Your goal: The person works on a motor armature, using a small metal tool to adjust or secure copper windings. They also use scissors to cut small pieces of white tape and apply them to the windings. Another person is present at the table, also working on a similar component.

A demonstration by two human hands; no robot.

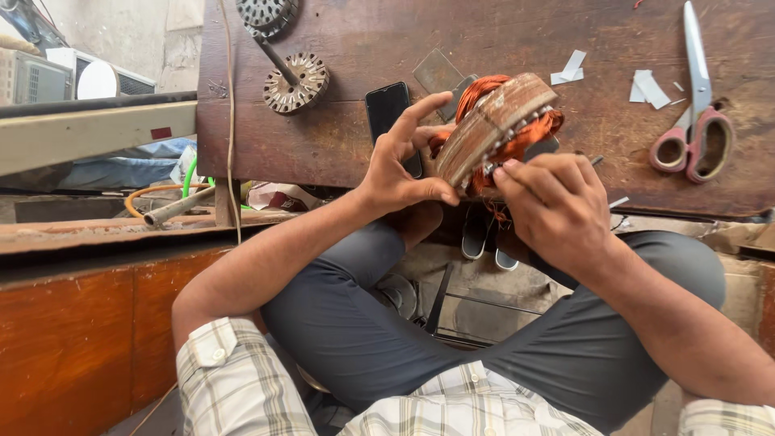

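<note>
The left hand (pixel 400 161) steadies the motor stator (pixel 496 129) with thumb pressed against its lower rim and fingers spread and curled over the near edge. The right hand (pixel 557 202) pinches something small at the underside of the stator; what lies between its fingertips is hidden. The stator is held tilted, clear of the bench, its copper winding (pixel 525 133) bulging beyond the grip on the far side.

To work well here, keep the left thumb firm so the core does not rotate, and keep the right fingertips close to the slot edge so the fine wire is not kinked or scraped.

Beyond the grip lies a worn wooden bench (pixel 363 40). A dark phone (pixel 387 109) rests just behind the left fingers. Two bare laminated cores (pixel 296 82) lie further left; scissors (pixel 698 121) and white paper scraps (pixel 650 89) lie well right. Below the hands are grey trousers (pixel 363 323).
</note>
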